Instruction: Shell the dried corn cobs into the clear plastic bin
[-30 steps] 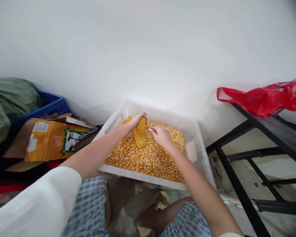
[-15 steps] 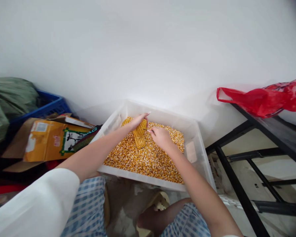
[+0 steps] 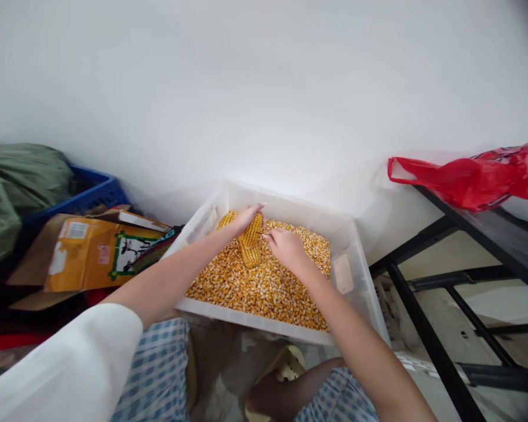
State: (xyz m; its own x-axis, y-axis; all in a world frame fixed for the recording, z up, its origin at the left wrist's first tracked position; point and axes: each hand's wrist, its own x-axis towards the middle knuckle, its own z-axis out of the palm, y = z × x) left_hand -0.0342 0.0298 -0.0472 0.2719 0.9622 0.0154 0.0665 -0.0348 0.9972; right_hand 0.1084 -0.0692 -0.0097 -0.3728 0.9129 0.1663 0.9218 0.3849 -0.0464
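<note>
My left hand (image 3: 247, 220) is wrapped round a yellow corn cob (image 3: 256, 230) above the heap of loose kernels (image 3: 264, 293). Close on its right, my right hand (image 3: 285, 245) is closed on a thin dark pointed tool, whose tip meets the side of the cob; its handle is hidden in my fingers. Another corn cob (image 3: 250, 256) lies on the kernels just below the held one. Part of a further cob (image 3: 226, 219) shows behind my left wrist. All of this is inside a translucent white plastic bin (image 3: 361, 264).
Left of the bin lie an orange printed cardboard box (image 3: 88, 258) and a blue crate (image 3: 101, 186) with a green bag (image 3: 26, 187) on it. A black metal frame (image 3: 426, 328) stands on the right, with a red plastic bag (image 3: 470, 181) on top. A white wall rises behind.
The view has shifted slightly. Both hands keep nearly the same places, the left still round the cob and the right still holding the tool against it.
</note>
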